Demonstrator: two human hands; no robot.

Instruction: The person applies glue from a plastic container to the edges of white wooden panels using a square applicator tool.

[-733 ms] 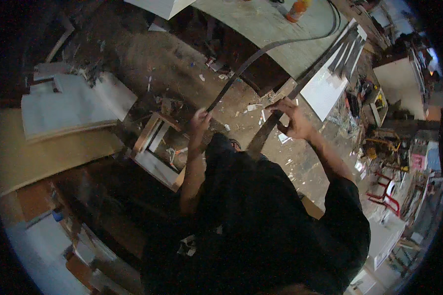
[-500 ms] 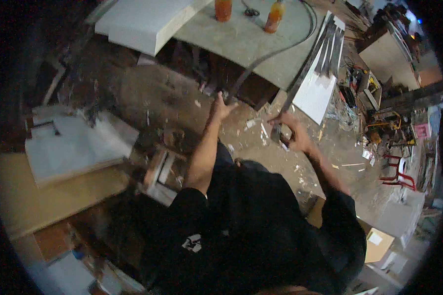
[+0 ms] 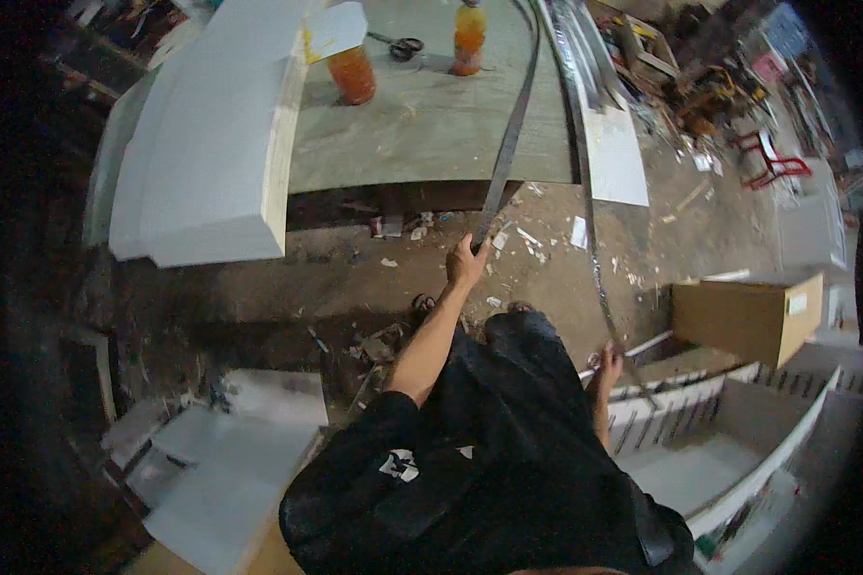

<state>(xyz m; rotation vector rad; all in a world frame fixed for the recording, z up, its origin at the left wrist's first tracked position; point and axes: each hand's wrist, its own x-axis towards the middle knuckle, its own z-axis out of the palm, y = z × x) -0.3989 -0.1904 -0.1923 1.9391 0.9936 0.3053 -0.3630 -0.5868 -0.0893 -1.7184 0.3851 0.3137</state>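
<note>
Two runs of dark strip (image 3: 510,136) are in hand — left hand (image 3: 467,263) clamped on the one leading up over the green table (image 3: 403,134), right hand (image 3: 606,368) pinching the other below the table's right corner — both taken up, neither fastened to anything visible, upper ends out of view.

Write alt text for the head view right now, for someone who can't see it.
A bare left hand grips a long, flat, dark grey strip; the right hand, lower right, holds a similar dark length. Ahead, a pale green tabletop bears an orange-filled clear bottle and white panels; pale scraps litter the brown floor.
</note>
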